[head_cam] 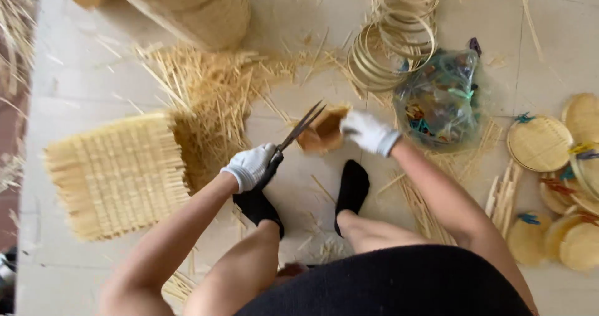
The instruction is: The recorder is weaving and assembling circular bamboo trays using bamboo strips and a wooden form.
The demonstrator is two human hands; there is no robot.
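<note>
our left hand (251, 166), gloved, gripped the scissors (298, 131), blades open at the woven piece (323, 130) pinched in our right hand (369, 132) above the floor (81, 79). we judged trimming midway: a square mat (117, 174) lay uncut at left, offcuts (215, 88) between, finished round trays (540, 143) clipped at right.

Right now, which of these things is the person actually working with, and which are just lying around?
In use:
left hand holding scissors
right hand holding small woven piece

Lying about:
square woven mat
loose straw
bamboo rings
bag of clips
round woven discs
</note>
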